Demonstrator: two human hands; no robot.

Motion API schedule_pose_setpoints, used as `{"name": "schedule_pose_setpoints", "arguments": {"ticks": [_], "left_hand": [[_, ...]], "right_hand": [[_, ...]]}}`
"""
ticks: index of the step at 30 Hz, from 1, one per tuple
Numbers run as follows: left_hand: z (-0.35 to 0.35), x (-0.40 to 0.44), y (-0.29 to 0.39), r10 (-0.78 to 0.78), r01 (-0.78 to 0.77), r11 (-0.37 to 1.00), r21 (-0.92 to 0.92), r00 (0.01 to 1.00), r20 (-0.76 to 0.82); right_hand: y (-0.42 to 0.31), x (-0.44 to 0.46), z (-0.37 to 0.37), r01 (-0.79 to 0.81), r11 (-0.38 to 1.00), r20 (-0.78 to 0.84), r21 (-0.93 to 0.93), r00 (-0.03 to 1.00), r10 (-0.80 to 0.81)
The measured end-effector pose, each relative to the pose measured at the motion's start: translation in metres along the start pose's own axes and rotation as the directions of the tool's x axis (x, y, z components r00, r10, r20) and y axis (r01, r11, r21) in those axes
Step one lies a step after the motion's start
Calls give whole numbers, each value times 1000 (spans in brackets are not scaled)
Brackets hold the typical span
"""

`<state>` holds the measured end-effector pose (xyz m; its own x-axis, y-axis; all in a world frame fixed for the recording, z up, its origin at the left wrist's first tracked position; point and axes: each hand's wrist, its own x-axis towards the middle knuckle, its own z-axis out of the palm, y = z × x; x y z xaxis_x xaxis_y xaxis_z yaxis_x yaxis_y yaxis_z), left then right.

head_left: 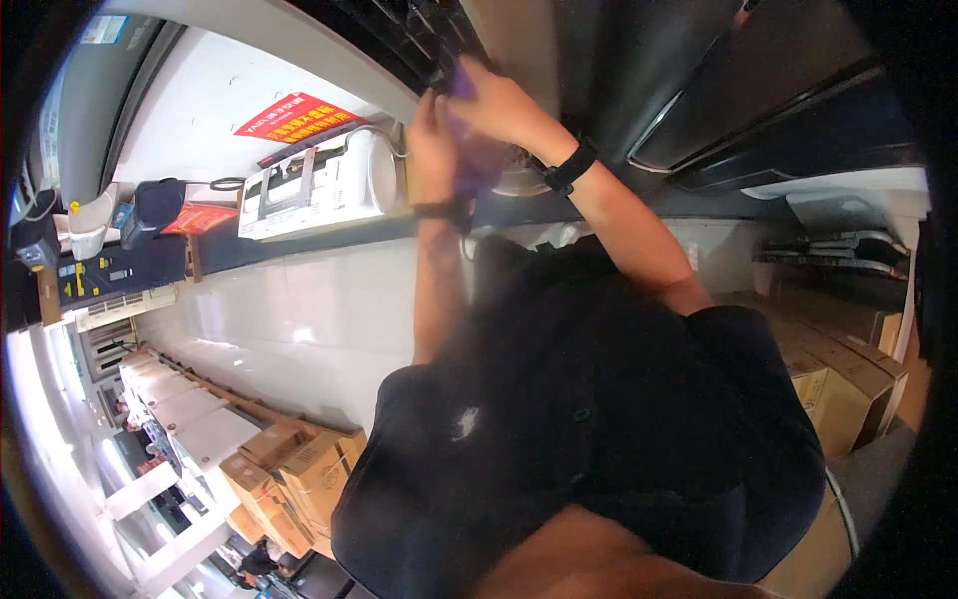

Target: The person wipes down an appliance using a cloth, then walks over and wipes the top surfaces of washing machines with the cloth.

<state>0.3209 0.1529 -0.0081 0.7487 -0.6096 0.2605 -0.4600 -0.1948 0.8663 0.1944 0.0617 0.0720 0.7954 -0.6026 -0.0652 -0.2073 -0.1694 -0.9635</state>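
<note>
At the upper centre of the view, two hands work close together, both forearms reaching up and forward from a black shirt (619, 389). The left forearm stands nearly upright, its hand (431, 145) raised with the fingers pointing upward. The right forearm slants inward from the right, bent at the elbow, so that its hand (499, 105) lies slightly higher, back outward, fingers directed toward the left hand. One purple item (482, 165), blurred, lies between the hands and wrists. Whether either hand pinches it, or has its fingers spread, cannot be told through the blur. Dark bands number two, one on the left wrist (441, 211) and one on the right (571, 168). Left of the hands are one white unit (374, 170) and two red printed sheets, the larger (299, 117) on a white panel, the smaller (205, 218) farther left. Cardboard boxes (314, 474) form a group at lower left, several in number, overlapping too much for an exact count; more cardboard (848, 404) appears at right.
</note>
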Motion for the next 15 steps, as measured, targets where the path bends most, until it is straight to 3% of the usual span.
{"name": "schedule_pose_setpoints", "arguments": {"ticks": [1,5,8,12,15], "left_hand": [[-1,-1,7,-12,12,1000,-28,1000,10],[0,1,9,15,-13,999,-42,998,54],[1,0,1,70,-70,998,-5,996,46],[-1,-13,-13,104,-103,993,52,994,-20],[-18,-44,29,-259,260,963,-72,966,24]], "right_hand": [[1,-1,-1,-5,1000,-5,19,1000,5],[36,4,13,96,947,-107,-308,985,-135],[56,-3,19,267,946,-235,-184,922,-307],[43,-10,-2,257,955,-223,-145,932,-285],[45,-13,-9,258,964,-236,-69,934,-267]]}}
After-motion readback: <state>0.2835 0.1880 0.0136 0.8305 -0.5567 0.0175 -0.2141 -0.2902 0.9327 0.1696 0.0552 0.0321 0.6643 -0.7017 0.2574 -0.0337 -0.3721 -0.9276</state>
